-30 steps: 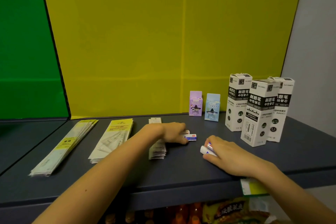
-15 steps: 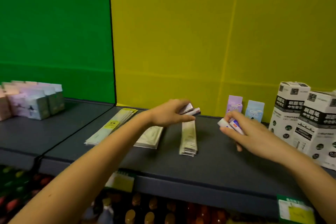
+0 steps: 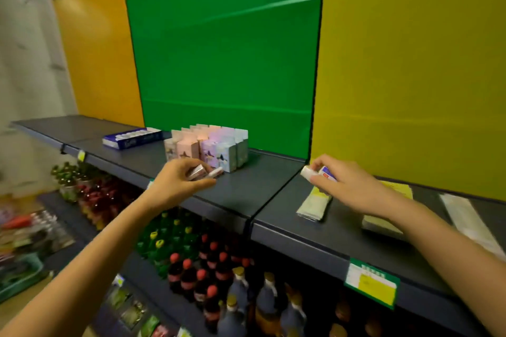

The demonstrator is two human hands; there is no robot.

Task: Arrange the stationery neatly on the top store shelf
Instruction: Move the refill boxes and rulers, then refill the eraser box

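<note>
My left hand (image 3: 179, 182) grips two small white erasers (image 3: 206, 172) above the dark grey top shelf (image 3: 238, 194), just in front of a tight cluster of small pastel boxes (image 3: 210, 146). My right hand (image 3: 343, 186) pinches another pair of small white erasers (image 3: 317, 173), one with a blue and red label, above a flat stack of yellowish packets (image 3: 313, 204). Both hands hover over the shelf without touching it.
A blue and white flat box (image 3: 131, 138) lies further left on the shelf. More flat packet stacks (image 3: 383, 223) lie at the right. Below are drink bottles (image 3: 208, 268) and a green price tag (image 3: 372, 282) on the shelf lip. Green and yellow panels back the shelf.
The view has swung left from the yellow section to the green one. Both hands lifted erasers off the shelf and carried them left; the tall white boxes are out of view.
</note>
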